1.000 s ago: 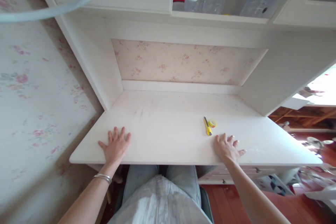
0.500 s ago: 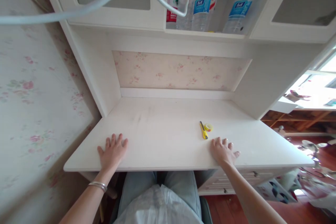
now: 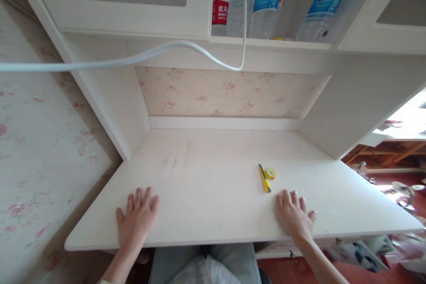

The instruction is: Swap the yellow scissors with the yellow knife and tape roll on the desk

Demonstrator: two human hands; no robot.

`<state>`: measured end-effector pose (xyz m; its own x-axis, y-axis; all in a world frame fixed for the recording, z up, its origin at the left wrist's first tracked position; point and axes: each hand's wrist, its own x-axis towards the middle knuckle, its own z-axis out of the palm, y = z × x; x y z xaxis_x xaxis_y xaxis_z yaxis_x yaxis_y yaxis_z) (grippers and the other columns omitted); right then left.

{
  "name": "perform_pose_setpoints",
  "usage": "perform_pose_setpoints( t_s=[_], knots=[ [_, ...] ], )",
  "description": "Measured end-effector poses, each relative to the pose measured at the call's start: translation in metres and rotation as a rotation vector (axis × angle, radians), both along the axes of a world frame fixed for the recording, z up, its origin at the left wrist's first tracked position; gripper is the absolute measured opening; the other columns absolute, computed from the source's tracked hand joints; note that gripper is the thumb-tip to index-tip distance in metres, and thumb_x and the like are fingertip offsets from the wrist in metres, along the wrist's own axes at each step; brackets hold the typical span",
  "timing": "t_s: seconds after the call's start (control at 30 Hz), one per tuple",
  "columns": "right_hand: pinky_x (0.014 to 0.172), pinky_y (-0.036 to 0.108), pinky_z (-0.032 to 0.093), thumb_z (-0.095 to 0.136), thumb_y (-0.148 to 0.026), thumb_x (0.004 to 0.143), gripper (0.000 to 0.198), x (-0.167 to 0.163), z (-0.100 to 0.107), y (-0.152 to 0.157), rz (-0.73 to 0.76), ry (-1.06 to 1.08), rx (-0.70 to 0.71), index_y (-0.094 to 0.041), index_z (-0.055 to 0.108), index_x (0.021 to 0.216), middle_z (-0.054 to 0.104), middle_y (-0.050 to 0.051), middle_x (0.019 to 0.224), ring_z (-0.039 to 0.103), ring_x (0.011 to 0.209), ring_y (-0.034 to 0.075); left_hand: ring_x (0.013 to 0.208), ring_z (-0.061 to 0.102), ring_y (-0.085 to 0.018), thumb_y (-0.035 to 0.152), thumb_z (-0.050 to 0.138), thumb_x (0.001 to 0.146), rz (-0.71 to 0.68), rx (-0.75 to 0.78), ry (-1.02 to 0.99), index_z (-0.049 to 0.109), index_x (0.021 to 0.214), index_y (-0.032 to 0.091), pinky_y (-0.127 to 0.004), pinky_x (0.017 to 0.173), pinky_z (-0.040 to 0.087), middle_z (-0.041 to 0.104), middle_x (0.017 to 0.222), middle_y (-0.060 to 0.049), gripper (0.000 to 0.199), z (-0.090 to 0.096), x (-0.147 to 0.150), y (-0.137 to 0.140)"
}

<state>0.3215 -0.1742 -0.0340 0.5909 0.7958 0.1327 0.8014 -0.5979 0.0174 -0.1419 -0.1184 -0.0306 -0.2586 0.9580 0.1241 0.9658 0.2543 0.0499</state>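
Observation:
My left hand (image 3: 137,217) lies palm down near the front left of the white desk (image 3: 206,195), fingers spread and holding nothing. On the right side, my right hand (image 3: 294,215) rests on the same surface, its fingers apart and empty. Just beyond its fingertips is a yellow utility knife (image 3: 265,179), lying at a slant. A small roll of yellow tape (image 3: 271,173) sits beside the knife, close to its right side. Neither hand touches the knife or the tape.
A white cable (image 3: 186,45) hangs across the upper left. Above the desk is a cabinet (image 3: 133,20) with plastic bottles (image 3: 268,2) in its open middle section. Side panels (image 3: 103,93) bound the desk, and floral wallpaper (image 3: 33,151) covers the left wall.
The view has dipped and come closer, so the desk and both hands appear larger and lower. The cable now hangs lower in the picture. Both hands remain on the desk.

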Motion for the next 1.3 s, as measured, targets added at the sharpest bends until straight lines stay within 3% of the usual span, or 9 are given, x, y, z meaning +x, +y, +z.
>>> perform_pose_setpoints(
  t_s=[0.27,0.53,0.7,0.87,1.03,1.3],
  knots=[
    [0.099,0.053,0.023,0.011,-0.046,0.089,0.056,0.005,-0.011,-0.003,0.005,-0.004,-0.046,-0.024,0.034,0.136,0.028,0.007,0.144,0.023,0.132,0.028,0.134,0.022,-0.027,0.047,0.029,0.088,0.008,0.006,0.109,0.03,0.14,0.027,-0.054,0.105,0.014,0.025,0.147,-0.005,0.055,0.004,0.004,0.0],
    [0.102,0.053,0.021,0.018,-0.04,0.086,0.055,0.008,-0.015,-0.004,0.023,0.004,-0.117,-0.025,0.034,0.137,0.023,0.004,0.148,0.017,0.135,0.025,0.134,0.02,-0.029,0.039,0.034,0.088,-0.025,-0.026,0.189,0.032,0.139,0.025,-0.055,0.103,0.018,0.023,0.148,-0.007,0.053,0.005,0.004,0.001],
    [0.102,0.055,0.022,0.023,-0.039,0.084,0.052,0.006,-0.008,-0.004,0.022,0.065,-0.07,-0.031,0.039,0.133,0.031,0.002,0.144,0.021,0.135,0.025,0.134,0.02,-0.029,0.038,0.038,0.086,-0.013,-0.053,0.16,0.033,0.139,0.026,-0.056,0.103,0.019,0.024,0.148,-0.006,0.054,0.008,0.004,0.003],
    [0.103,0.054,0.022,0.023,-0.041,0.083,0.055,0.005,-0.007,-0.003,0.001,0.1,-0.047,-0.028,0.037,0.135,0.028,0.003,0.146,0.018,0.135,0.025,0.134,0.022,-0.028,0.038,0.037,0.085,-0.002,-0.086,0.146,0.036,0.137,0.028,-0.055,0.103,0.021,0.026,0.147,-0.005,0.053,0.013,0.005,0.006],
    [0.103,0.054,0.023,0.025,-0.042,0.082,0.053,0.007,-0.006,-0.001,-0.004,0.124,-0.035,-0.031,0.039,0.133,0.032,0.001,0.144,0.02,0.135,0.024,0.134,0.022,-0.028,0.038,0.038,0.084,-0.026,-0.081,0.139,0.036,0.137,0.027,-0.056,0.102,0.021,0.025,0.147,-0.006,0.054,0.007,0.001,0.007],
    [0.104,0.053,0.022,0.022,-0.045,0.082,0.056,0.013,-0.017,0.0,-0.028,0.098,-0.036,-0.031,0.037,0.134,0.026,-0.001,0.146,0.02,0.135,0.024,0.133,0.026,-0.025,0.04,0.038,0.084,0.039,-0.109,0.138,0.034,0.138,0.028,-0.052,0.103,0.022,0.026,0.147,-0.004,0.055,0.009,0.004,0.012]
  ],
)
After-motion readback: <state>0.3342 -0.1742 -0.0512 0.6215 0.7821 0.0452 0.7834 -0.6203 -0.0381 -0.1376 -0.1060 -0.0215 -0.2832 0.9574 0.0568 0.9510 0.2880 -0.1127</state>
